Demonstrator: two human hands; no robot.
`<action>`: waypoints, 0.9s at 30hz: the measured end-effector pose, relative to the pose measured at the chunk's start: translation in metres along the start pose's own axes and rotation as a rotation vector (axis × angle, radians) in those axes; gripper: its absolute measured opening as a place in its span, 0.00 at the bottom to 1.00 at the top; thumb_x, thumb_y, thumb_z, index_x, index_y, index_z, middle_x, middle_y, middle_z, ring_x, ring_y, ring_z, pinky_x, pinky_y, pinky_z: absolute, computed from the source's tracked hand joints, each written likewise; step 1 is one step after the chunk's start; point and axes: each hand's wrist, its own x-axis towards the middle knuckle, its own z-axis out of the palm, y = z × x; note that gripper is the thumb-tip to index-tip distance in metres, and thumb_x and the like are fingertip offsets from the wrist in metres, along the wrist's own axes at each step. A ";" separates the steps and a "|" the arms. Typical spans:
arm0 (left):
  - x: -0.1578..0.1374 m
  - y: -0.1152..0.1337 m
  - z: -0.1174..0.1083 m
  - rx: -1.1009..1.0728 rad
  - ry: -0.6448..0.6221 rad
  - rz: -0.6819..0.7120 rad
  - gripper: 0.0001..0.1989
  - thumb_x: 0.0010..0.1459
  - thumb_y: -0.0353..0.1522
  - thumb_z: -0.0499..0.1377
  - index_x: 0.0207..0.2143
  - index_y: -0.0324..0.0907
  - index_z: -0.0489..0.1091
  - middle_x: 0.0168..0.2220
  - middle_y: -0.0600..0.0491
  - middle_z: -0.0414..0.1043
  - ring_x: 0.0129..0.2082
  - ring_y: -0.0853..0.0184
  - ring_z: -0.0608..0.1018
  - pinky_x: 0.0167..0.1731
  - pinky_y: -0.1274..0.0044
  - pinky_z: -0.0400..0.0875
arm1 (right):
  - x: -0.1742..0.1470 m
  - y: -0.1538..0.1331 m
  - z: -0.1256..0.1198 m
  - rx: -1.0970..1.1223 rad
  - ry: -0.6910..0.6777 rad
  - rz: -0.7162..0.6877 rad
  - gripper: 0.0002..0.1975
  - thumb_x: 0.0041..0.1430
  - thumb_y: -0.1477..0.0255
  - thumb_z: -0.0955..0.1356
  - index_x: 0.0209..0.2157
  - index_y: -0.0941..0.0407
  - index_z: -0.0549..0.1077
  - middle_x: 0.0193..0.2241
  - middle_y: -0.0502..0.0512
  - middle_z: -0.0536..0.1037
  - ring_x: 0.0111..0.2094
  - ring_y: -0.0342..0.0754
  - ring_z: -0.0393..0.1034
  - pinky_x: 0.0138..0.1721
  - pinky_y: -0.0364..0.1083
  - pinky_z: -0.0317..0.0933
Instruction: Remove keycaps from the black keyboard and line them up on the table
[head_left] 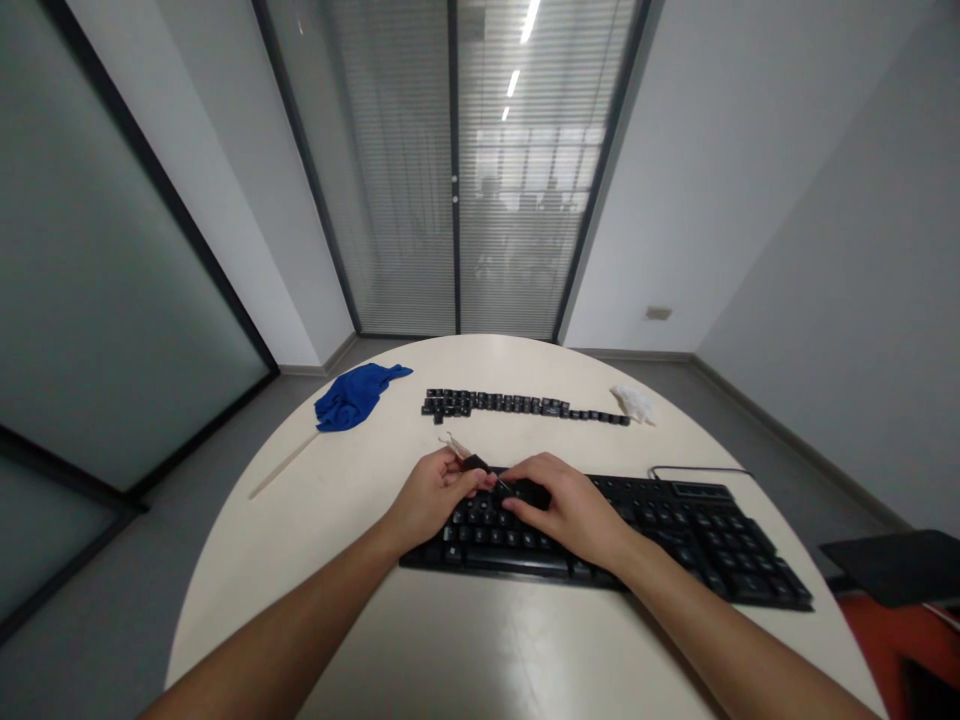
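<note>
My left hand (439, 492) is closed around a slim tool with a black middle (475, 463) and thin, pale wire-like prongs (451, 441) at its upper end. Its narrow metal tip points down at the upper left keys of a black keyboard (517, 560). Over those same keys rests my right hand (574, 505), its fingers bent and its thumb and forefinger apart on either side of the tip. The keys beneath both hands are partly hidden.
Loose black keycaps (517, 403) lie in rows behind the keyboard. A blue cloth (358, 396) with a pale stick (283, 465) lies at the left, and a crumpled white tissue (634, 404) at the back right. A cable (697, 468) runs behind the keyboard on the round table (330, 570).
</note>
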 end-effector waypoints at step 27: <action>-0.010 0.003 -0.001 0.476 -0.187 0.516 0.06 0.60 0.29 0.60 0.38 0.41 0.77 0.37 0.49 0.79 0.38 0.65 0.79 0.40 0.75 0.73 | -0.001 0.005 -0.005 0.149 -0.054 0.072 0.11 0.59 0.67 0.69 0.43 0.54 0.76 0.41 0.56 0.79 0.43 0.51 0.73 0.48 0.51 0.65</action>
